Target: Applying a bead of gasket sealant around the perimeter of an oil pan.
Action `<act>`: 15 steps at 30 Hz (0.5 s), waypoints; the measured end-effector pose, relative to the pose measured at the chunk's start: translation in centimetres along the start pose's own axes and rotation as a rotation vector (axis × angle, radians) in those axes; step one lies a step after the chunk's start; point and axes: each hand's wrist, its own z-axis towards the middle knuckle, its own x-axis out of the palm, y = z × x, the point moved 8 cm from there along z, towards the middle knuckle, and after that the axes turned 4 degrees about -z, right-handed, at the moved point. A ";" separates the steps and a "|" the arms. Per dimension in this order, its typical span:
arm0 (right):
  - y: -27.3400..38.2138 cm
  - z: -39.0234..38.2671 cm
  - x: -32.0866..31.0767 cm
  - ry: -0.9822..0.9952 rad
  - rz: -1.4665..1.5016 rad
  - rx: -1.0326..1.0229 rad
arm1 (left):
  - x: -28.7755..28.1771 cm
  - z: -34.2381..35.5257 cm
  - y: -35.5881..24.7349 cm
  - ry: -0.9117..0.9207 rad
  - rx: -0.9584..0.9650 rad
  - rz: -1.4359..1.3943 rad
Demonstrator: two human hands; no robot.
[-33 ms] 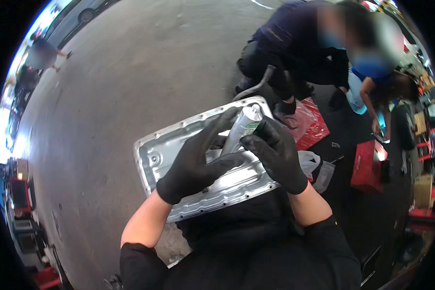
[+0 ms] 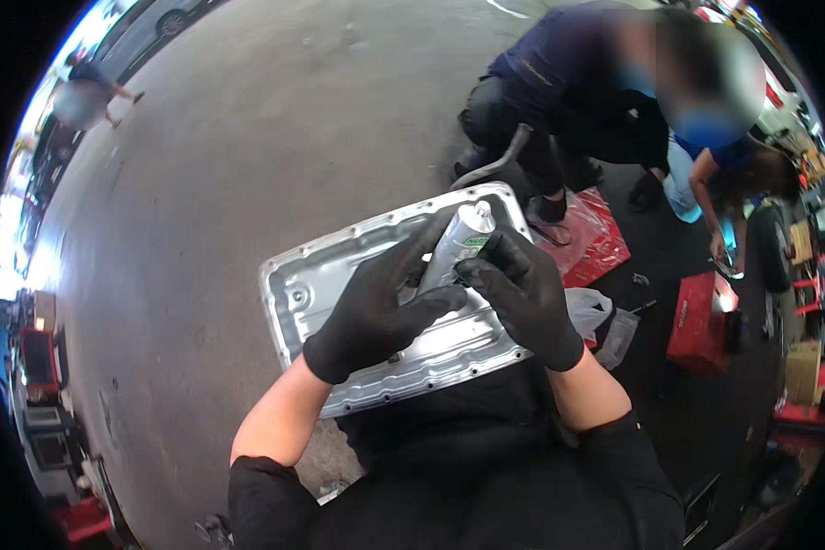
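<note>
A silver squeeze tube (image 2: 446,255) with a small green patch on its label stands tilted between my hands, its narrow nozzle end up. My left hand (image 2: 376,307), in a black glove, is closed round the tube's left side. The fingers of my right hand (image 2: 527,298), gloved in black too, press on it from the right. Beneath both hands lies a shallow silver metal oil pan (image 2: 316,270), with a flanged rim and bolt holes along it. It rests over my lap, open side up. My hands hide its middle.
A crouching person (image 2: 559,82) works just beyond the pan, by a bent dark pipe (image 2: 500,160). Another person (image 2: 729,170) is at the right. Red plastic wrapping (image 2: 596,238), a white bag (image 2: 587,312) and a red box (image 2: 699,321) lie on the floor.
The whole view has shifted slightly. My hands keep the same grip on the tube over the pan.
</note>
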 end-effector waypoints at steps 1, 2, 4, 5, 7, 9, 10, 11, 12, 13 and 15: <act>-0.4 0.0 0.9 0.028 0.020 0.009 | -0.4 -0.6 1.1 -0.044 -0.029 -0.042; -0.6 0.3 1.7 0.051 0.034 0.009 | -0.9 -1.2 1.9 -0.088 -0.056 -0.084; -1.0 0.4 2.7 0.080 0.037 0.006 | -1.8 -1.9 2.2 -0.132 -0.013 -0.011; -1.2 0.5 2.7 0.102 -0.051 -0.057 | -2.3 -2.3 1.9 -0.159 0.041 0.064; -1.7 0.5 3.2 0.106 -0.029 -0.002 | -3.0 -3.9 3.2 -0.209 0.072 0.128; -1.8 0.5 3.9 0.112 0.155 0.161 | -4.1 -5.1 3.8 -0.233 0.038 0.155; -1.8 0.6 4.1 0.134 0.178 0.207 | -4.6 -5.9 5.0 -0.271 0.098 0.103; -2.0 0.5 4.4 0.144 0.210 0.240 | -5.2 -6.8 5.2 -0.304 0.101 0.141; -2.2 0.4 4.4 0.147 0.235 0.271 | -5.5 -7.2 5.0 -0.332 0.110 0.174; -2.4 0.4 4.2 0.140 0.231 0.278 | -6.0 -7.7 5.8 -0.371 -0.043 0.016; -3.3 0.1 4.8 0.183 0.423 0.346 | -6.5 -8.1 5.2 -0.384 -0.057 0.064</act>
